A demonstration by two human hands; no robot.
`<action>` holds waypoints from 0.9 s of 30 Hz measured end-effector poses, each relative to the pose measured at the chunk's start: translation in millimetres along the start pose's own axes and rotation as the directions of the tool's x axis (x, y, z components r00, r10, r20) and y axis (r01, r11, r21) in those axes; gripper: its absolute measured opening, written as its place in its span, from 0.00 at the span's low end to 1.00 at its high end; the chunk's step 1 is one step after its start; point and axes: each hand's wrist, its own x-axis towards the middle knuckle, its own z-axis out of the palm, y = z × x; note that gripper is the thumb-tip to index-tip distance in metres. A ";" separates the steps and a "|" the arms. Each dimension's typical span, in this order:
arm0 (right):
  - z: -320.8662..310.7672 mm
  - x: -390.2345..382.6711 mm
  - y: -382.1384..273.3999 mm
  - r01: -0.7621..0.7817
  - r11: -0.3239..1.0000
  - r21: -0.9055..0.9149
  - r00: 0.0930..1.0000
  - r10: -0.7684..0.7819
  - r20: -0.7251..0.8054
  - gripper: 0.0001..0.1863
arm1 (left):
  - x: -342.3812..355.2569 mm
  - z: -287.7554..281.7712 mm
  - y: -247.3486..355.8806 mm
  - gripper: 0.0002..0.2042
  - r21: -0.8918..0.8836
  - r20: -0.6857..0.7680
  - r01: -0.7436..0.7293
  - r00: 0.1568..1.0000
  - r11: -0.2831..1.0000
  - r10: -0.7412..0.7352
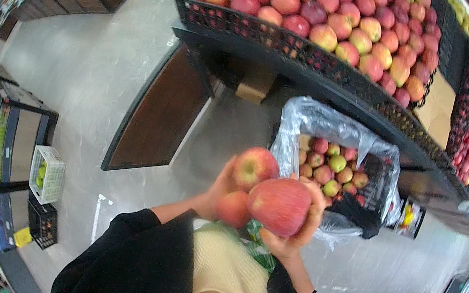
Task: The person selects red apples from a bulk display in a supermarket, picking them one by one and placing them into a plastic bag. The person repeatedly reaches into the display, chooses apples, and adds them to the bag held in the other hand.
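Note:
Three red apples are gathered in front of my chest. My left hand [219, 184] is curled around two of them, a red and yellow apple [256, 167] on top and a redder apple [233, 208] below. In my right hand [312, 215] is a large red apple [278, 206], gripped from its right side and close against the other two. Beyond my hands, a crate lined with clear plastic [303, 113] holds several red and yellow-green apples [323, 175]. Something black and crumpled [353, 213] lies over the crate's near edge.
A display of apples [308, 14] in black mesh trays [237, 24] rises ahead, above a dark shelf with a brown side panel [162, 112]. At left stand a white crate [47, 174] with green produce and a black crate [43, 221] on the grey floor.

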 end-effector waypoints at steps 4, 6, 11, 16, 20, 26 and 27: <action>9.5 6.8 -28.5 0.092 0.995 -0.038 0.989 -0.087 0.122 0.52 | -36.8 26.8 -13.8 0.33 0.132 -0.054 -0.146 0.987 0.980 0.154; 14.2 5.6 -40.9 0.064 0.998 -0.022 0.984 -0.059 0.165 0.48 | -53.6 31.7 -22.0 0.34 0.189 -0.080 -0.221 0.967 0.957 0.240; 28.2 -2.5 -80.0 0.038 0.997 0.061 0.951 -0.055 0.304 0.40 | -109.2 41.9 -46.0 0.37 0.219 -0.082 -0.343 0.927 0.914 0.367; 54.2 -38.6 -121.2 0.022 0.982 0.187 0.934 -0.087 0.346 0.39 | -177.1 38.4 -72.6 0.36 0.220 -0.014 -0.527 0.839 0.821 0.543; 77.6 -44.4 -155.0 0.033 0.975 0.218 0.912 -0.118 0.393 0.37 | -217.3 21.2 -70.3 0.33 0.187 0.067 -0.619 0.783 0.763 0.619; 141.9 -48.4 -201.3 0.047 0.951 0.307 0.873 -0.188 0.449 0.38 | -276.1 31.2 -47.5 0.32 0.197 0.084 -0.740 0.667 0.643 0.741; 156.9 -47.6 -209.2 0.056 0.950 0.308 0.861 -0.202 0.467 0.37 | -287.8 29.3 -39.9 0.32 0.179 0.085 -0.757 0.649 0.629 0.756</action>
